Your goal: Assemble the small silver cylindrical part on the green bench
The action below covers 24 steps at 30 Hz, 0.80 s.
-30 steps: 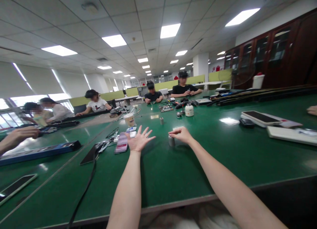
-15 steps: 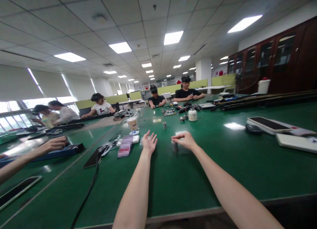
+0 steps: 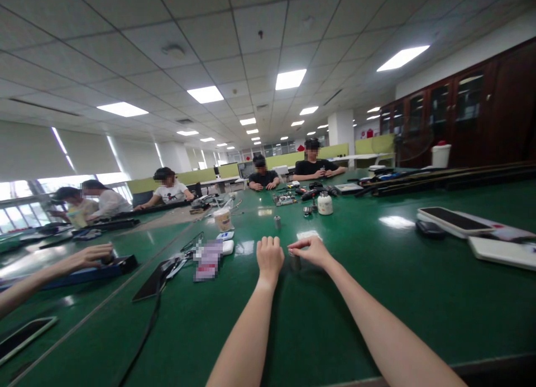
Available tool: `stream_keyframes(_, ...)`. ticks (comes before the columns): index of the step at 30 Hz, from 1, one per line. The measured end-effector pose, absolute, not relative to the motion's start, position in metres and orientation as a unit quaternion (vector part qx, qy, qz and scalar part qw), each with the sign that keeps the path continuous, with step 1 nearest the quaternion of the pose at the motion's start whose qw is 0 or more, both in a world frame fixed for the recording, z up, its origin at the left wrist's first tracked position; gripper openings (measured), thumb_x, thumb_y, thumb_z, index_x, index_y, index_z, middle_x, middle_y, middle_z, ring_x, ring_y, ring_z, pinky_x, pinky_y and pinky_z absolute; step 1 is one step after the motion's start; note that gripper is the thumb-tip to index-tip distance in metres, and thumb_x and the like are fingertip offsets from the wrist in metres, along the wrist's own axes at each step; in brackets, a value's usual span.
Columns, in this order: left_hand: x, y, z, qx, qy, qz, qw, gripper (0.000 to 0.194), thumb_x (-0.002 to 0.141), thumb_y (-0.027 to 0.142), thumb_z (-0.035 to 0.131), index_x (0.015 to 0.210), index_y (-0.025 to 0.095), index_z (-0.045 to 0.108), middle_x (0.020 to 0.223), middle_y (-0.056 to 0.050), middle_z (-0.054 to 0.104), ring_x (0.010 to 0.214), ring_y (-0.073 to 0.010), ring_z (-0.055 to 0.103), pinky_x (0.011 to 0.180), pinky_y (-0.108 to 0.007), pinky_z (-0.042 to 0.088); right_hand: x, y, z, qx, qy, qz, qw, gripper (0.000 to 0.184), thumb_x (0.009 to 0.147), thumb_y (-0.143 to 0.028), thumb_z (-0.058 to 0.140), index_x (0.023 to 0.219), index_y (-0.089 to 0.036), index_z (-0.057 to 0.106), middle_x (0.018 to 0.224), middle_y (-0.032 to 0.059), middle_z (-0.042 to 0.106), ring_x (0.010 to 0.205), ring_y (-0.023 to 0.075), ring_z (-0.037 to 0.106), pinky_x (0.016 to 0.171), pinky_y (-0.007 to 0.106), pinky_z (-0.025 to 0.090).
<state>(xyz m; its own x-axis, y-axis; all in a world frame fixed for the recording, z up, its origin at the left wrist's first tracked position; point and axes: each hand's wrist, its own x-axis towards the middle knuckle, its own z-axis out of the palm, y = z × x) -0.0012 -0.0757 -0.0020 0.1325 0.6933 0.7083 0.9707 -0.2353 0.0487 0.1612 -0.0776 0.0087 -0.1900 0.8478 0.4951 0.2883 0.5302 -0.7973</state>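
Note:
My right hand (image 3: pixel 313 251) pinches the top of a grey metal cylinder (image 3: pixel 296 263) that stands upright on the green table (image 3: pixel 318 325). Its thumb and fingertips meet at the cylinder's upper end. Just to the left, my left hand (image 3: pixel 270 257) is closed in a fist, with the inside of its fingers hidden; no object shows in it. The fist is beside the cylinder, apparently not touching it. Farther off stands a smaller metal cylinder (image 3: pixel 277 222), upright and untouched.
A white jar (image 3: pixel 325 204) stands beyond my right hand. On the left lie a purple packet (image 3: pixel 208 259), a paper cup (image 3: pixel 223 220) and a black cable (image 3: pixel 153 320). Another person's hand (image 3: pixel 94 257) works at far left. Phone-like devices (image 3: pixel 456 219) lie right.
My left hand has gone from open, palm showing, to a fist, and has moved right toward the cylinder. My right hand keeps its pinch on the cylinder. The view has tilted slightly upward.

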Motion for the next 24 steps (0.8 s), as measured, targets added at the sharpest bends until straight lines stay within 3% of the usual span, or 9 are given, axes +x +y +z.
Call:
stream_keyframes(2,0.0018,-0.0771,-0.0031,-0.713,-0.566,-0.352,0.219,0.04,0.081,0.013,0.043,0.118,0.013,0.06,0.119,-0.02,0.06,0.121,-0.0351,0.046,0.102,-0.053,0.031,0.1611,-0.0764,0.0073,-0.391,-0.716,0.287,0.502,0.027,0.066,-0.036,0.073,0.083,-0.017,0.078,0.081,0.0092,0.075,0.078,0.0274,0.072,0.075,0.037,0.057)
stream_keyframes(4,0.0041,-0.079,-0.0043,-0.703,-0.547,-0.389,0.234,0.062,0.08,0.009,0.041,0.141,0.013,0.039,0.143,-0.017,0.043,0.139,-0.0329,0.028,0.113,-0.055,0.016,0.1617,-0.0748,0.0056,-0.388,-0.714,0.294,0.503,0.028,0.066,-0.038,0.073,0.083,-0.016,0.078,0.081,0.0093,0.075,0.077,0.0274,0.072,0.075,0.038,0.057)
stream_keyframes(6,0.0051,-0.0809,-0.005,-0.701,-0.53,-0.404,0.254,0.077,0.077,0.005,0.04,0.151,0.015,0.017,0.155,-0.011,0.024,0.146,-0.0283,0.012,0.118,-0.053,0.004,0.1627,-0.0731,0.004,-0.383,-0.713,0.303,0.503,0.03,0.065,-0.038,0.074,0.084,-0.016,0.078,0.081,0.0097,0.075,0.077,0.0275,0.072,0.075,0.038,0.057)
stream_keyframes(8,0.0053,-0.0821,-0.0053,-0.7,-0.527,-0.401,0.268,0.084,0.076,0.004,0.04,0.152,0.016,0.007,0.158,-0.008,0.013,0.147,-0.0265,0.006,0.119,-0.052,0.0,0.1636,-0.0714,0.0026,-0.378,-0.714,0.31,0.501,0.031,0.065,-0.038,0.074,0.085,-0.015,0.078,0.082,0.0101,0.075,0.078,0.0277,0.072,0.076,0.038,0.057)
stream_keyframes(17,0.0082,-0.0766,-0.0084,-0.696,-0.53,-0.391,0.286,0.081,0.077,0.0,0.033,0.149,0.009,-0.003,0.158,-0.01,0.012,0.146,-0.0236,0.001,0.12,-0.052,0.0,0.1623,-0.0717,0.0022,-0.382,-0.704,0.326,0.502,0.034,0.064,-0.04,0.075,0.087,-0.014,0.077,0.082,0.0113,0.075,0.079,0.0282,0.072,0.075,0.039,0.057)
stream_keyframes(24,0.0076,-0.0786,-0.0101,-0.703,-0.529,-0.378,0.286,0.084,0.08,0.011,0.047,0.151,0.021,0.003,0.158,-0.007,0.005,0.146,-0.0255,0.003,0.118,-0.054,0.003,0.1599,-0.0708,0.0009,-0.36,-0.697,0.341,0.518,0.038,0.062,-0.04,0.076,0.09,-0.014,0.076,0.085,0.0113,0.075,0.082,0.0273,0.072,0.077,0.038,0.058)
